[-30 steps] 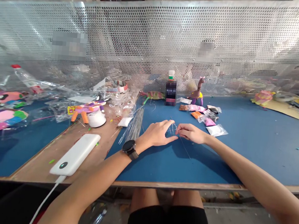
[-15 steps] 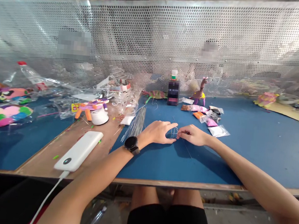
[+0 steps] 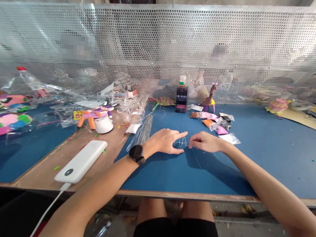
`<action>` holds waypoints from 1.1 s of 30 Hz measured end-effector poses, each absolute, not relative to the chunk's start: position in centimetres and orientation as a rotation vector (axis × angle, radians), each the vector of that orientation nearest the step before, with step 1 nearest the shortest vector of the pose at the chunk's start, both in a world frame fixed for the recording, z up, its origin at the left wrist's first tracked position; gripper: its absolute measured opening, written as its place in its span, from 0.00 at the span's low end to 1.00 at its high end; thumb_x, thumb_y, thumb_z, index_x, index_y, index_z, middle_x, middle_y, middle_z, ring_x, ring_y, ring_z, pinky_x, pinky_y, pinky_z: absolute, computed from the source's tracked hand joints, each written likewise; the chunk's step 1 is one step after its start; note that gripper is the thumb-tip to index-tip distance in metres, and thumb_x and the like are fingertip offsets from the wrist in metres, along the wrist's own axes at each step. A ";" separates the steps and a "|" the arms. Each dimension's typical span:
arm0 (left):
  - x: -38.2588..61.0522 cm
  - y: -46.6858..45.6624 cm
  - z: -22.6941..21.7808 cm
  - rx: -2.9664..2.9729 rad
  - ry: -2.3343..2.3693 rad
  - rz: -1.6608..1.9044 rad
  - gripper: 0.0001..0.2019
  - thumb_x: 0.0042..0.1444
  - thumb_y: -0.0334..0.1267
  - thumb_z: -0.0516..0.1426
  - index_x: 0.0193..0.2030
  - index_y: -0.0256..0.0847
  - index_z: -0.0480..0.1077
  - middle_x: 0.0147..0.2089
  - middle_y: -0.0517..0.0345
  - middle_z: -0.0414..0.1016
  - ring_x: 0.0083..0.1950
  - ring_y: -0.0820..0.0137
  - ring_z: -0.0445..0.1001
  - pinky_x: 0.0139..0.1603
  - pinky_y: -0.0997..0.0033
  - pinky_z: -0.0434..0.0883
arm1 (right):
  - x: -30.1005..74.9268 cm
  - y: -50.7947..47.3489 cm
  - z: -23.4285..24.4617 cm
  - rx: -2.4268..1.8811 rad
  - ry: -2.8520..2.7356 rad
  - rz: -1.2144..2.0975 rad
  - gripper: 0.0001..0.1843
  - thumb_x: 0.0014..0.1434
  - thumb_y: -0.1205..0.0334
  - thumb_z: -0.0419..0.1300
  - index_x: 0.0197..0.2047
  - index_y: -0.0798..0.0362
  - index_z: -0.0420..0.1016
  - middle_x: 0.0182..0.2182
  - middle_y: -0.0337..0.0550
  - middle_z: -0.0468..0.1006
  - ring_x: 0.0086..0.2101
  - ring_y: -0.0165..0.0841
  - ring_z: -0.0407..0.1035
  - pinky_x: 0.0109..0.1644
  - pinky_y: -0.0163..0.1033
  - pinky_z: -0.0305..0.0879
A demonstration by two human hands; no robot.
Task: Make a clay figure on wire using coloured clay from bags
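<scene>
Both hands were over the blue bench (image 3: 268,150), pinching a thin wire (image 3: 182,142) between them: left hand (image 3: 165,141) with thumb and forefinger on one side, right hand (image 3: 204,141) clenched on the other end, a strand trailing toward the near edge. Wire bundle (image 3: 143,130) lay just left of the left hand. Bottle (image 3: 181,95) label was blurred, no readable text. White power bank (image 3: 81,161) on the brown board (image 3: 60,161), no visible branding.
</scene>
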State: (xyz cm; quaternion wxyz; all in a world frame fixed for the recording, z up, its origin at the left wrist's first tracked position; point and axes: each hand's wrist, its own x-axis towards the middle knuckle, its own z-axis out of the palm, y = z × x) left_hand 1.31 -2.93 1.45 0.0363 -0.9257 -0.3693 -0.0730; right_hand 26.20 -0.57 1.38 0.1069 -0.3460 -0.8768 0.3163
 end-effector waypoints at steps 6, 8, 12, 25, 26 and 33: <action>1.0 -2.8 1.2 -2.860 -1.155 -0.301 0.38 0.61 0.59 0.60 0.72 0.39 0.66 0.51 0.46 0.82 0.48 0.55 0.82 0.48 0.62 0.75 | 25.8 -1.3 1.4 -1.050 -2.597 0.805 0.14 0.64 0.59 0.57 0.35 0.54 0.82 0.25 0.40 0.80 0.25 0.31 0.66 0.32 0.37 0.57; 1.0 -2.9 1.2 -2.837 -1.187 -0.338 0.36 0.61 0.58 0.60 0.71 0.40 0.66 0.54 0.46 0.81 0.50 0.55 0.82 0.49 0.61 0.76 | 25.5 -1.7 1.6 -1.098 -2.578 0.725 0.17 0.66 0.51 0.58 0.35 0.54 0.80 0.24 0.40 0.77 0.24 0.31 0.65 0.32 0.37 0.55; 1.4 -3.1 1.1 -2.775 -1.257 -0.345 0.33 0.63 0.56 0.58 0.69 0.41 0.67 0.55 0.46 0.80 0.50 0.54 0.82 0.47 0.62 0.76 | 24.8 -2.4 1.3 -1.228 -2.557 0.535 0.22 0.66 0.41 0.60 0.34 0.52 0.77 0.26 0.41 0.78 0.25 0.31 0.65 0.31 0.37 0.51; 1.9 -3.3 0.8 -2.736 -1.334 -0.355 0.31 0.63 0.54 0.57 0.69 0.42 0.68 0.53 0.46 0.81 0.49 0.53 0.82 0.45 0.61 0.77 | 23.8 -2.9 0.7 -1.318 -2.520 0.323 0.15 0.65 0.48 0.61 0.39 0.50 0.78 0.31 0.44 0.82 0.31 0.36 0.71 0.33 0.38 0.49; 2.0 -3.3 0.8 -2.737 -1.333 -0.356 0.30 0.62 0.54 0.57 0.68 0.42 0.68 0.53 0.46 0.81 0.49 0.53 0.82 0.45 0.61 0.77 | 23.7 -2.9 0.6 -1.314 -2.520 0.331 0.13 0.65 0.49 0.61 0.38 0.50 0.78 0.31 0.44 0.82 0.31 0.36 0.71 0.33 0.38 0.49; 2.3 -3.6 0.9 -2.739 -1.324 -0.393 0.24 0.62 0.53 0.57 0.59 0.43 0.71 0.49 0.50 0.82 0.47 0.54 0.83 0.43 0.61 0.76 | 23.7 -2.8 0.5 -1.239 -2.476 0.428 0.08 0.61 0.59 0.58 0.33 0.51 0.76 0.28 0.41 0.79 0.28 0.33 0.66 0.34 0.37 0.50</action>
